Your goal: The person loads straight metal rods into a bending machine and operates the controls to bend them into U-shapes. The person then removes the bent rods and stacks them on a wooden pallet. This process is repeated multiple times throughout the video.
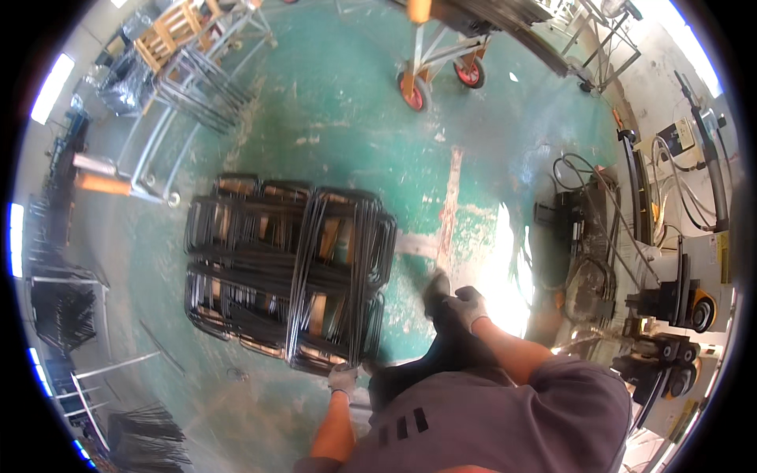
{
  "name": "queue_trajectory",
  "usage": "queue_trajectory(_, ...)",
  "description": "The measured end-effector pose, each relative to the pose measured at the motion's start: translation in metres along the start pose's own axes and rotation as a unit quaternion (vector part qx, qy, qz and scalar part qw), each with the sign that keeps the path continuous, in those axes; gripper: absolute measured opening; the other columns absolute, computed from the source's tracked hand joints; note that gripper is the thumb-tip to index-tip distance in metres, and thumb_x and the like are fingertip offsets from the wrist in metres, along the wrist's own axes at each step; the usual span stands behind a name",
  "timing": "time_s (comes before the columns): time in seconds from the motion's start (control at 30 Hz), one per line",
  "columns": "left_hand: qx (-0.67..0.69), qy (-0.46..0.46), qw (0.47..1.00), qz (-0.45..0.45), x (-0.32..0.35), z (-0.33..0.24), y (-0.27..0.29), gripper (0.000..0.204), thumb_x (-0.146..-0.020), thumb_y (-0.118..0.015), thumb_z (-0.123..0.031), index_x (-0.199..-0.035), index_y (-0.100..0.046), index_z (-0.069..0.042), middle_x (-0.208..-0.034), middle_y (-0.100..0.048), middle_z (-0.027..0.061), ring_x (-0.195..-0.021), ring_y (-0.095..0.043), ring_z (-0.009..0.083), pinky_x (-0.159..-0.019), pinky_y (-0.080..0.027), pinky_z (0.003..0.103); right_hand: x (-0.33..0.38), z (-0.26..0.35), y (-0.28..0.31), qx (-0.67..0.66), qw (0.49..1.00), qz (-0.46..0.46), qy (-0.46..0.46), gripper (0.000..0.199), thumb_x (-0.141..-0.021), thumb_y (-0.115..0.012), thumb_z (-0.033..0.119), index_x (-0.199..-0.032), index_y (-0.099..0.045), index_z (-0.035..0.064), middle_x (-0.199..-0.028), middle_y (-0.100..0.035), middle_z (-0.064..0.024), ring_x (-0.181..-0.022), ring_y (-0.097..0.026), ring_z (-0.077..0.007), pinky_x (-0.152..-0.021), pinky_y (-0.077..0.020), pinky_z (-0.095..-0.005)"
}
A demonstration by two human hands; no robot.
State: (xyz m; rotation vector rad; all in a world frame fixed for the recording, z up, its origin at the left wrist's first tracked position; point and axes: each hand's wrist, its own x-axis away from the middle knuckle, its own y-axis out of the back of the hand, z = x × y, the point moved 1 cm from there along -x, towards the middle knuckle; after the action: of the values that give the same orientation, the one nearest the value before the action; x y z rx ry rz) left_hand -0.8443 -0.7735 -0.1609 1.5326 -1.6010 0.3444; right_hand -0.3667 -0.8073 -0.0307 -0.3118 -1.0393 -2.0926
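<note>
A broad stack of black metal frames (303,260), bent from thin rod or tube with rounded corners, lies to the left in front of me on the floor. My left hand (343,379), in a pale grey work glove, is closed around the near end of the frames lying uppermost. How many bars it grips is hidden. Pale wooden pieces (317,314) show through the gaps between the frames. My right hand (472,308), gloved with dark fingertips, hovers over my leg near my dark shoe (437,284). Its thumb stands apart from loosely bent fingers, with nothing seen in them.
A cart with red wheels (414,91) stands ahead. Machinery with cables and hoses (593,236) lines the right side. Metal trolleys (150,169) and a wooden pallet (169,35) occupy the far left. Bundled dark rods (146,437) lie at the near left. The floor (339,126) is worn green.
</note>
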Motion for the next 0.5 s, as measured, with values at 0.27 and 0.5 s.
queue_trajectory(0.27,-0.112,-0.125,0.977,0.134,-0.020,-0.193,-0.150,0.019,-0.084,-0.076,-0.012,-0.101,-0.074,-0.003,-0.086,-0.073,0.0088,-0.075,-0.071,0.0222,-0.070,-0.058,0.037,-0.148,0.097,0.181,-0.137,0.977,-0.103,0.130,0.039,-0.092,-0.080,0.023,-0.121,-0.073,-0.0018,-0.102,-0.079,-0.0141,-0.088,-0.075,-0.0221,-0.082,-0.0590,-0.0364)
queue_trajectory(0.5,-0.017,-0.161,0.959,0.232,0.030,-0.458,-0.332,0.050,-0.087,-0.074,-0.003,-0.135,-0.061,0.007,-0.118,-0.074,0.0160,-0.099,-0.074,0.0250,-0.088,-0.061,0.036,-0.231,0.229,0.331,-0.097,0.946,-0.181,0.250,0.030,-0.092,-0.080,0.027,-0.112,-0.079,0.0041,-0.101,-0.080,-0.0164,-0.093,-0.080,-0.0278,-0.085,-0.0611,-0.0368)
